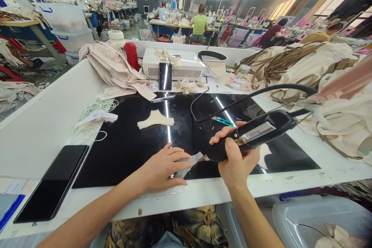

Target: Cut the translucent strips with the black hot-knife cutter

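Observation:
My right hand (236, 157) is wrapped round a black corded hand tool (261, 130) with a metal plate on its side. The tool's narrow tip points left and down to a small whitish piece of material (188, 164) on the glossy black work mat (124, 159). Whether the tip touches that piece I cannot tell. My left hand (165, 166) lies with fingers spread over the left part of the same piece, flat on the mat. Farther back on the mat is a cream cut fabric piece (156, 119). Another pale piece (264, 156) lies partly hidden behind my right hand.
The tool's black cable (247, 100) loops over the mat. Teal thread snips (223, 121) and a pen (163, 99) lie there too. A large phone (52, 182) is at left. Behind stand a white vented box (174, 68) and a red bottle (131, 56). Fabric piles (116, 66) flank the table.

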`<state>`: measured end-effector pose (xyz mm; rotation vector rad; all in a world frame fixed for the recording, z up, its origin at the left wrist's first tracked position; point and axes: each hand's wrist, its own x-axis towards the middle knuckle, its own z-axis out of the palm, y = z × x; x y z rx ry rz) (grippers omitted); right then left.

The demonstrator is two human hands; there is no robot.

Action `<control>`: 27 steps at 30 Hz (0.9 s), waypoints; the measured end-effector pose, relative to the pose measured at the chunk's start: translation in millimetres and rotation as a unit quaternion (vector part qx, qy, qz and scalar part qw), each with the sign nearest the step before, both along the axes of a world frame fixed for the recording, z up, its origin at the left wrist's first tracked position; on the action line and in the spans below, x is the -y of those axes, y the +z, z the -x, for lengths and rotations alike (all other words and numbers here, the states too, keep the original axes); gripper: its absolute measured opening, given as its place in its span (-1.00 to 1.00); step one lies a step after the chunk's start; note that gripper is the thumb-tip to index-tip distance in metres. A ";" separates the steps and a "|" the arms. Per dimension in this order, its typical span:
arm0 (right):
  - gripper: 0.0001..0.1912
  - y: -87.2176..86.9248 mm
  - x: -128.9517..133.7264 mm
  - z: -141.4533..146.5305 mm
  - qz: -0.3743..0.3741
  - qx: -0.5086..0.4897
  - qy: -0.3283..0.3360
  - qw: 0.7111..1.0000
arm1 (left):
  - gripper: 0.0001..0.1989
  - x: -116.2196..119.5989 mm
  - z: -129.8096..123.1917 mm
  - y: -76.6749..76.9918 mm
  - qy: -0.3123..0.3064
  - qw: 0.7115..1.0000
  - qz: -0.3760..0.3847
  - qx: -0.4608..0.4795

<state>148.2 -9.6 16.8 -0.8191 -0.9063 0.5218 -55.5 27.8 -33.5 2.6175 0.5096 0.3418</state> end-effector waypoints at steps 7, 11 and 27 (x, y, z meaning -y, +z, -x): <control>-0.62 2.5 -6.0 -9.6 -0.012 -0.013 -0.053 0.998 | -0.48 0.7 -0.3 3.6 -0.001 1.000 0.014 -0.008; -0.61 -0.9 -6.6 -8.3 -0.013 -0.001 -0.046 0.999 | -0.49 0.6 -0.3 4.1 -0.002 1.000 0.013 -0.006; -0.62 2.4 1.0 -10.3 0.013 0.061 -0.068 0.996 | -0.76 -2.0 -0.2 -8.7 0.158 0.985 -0.006 0.072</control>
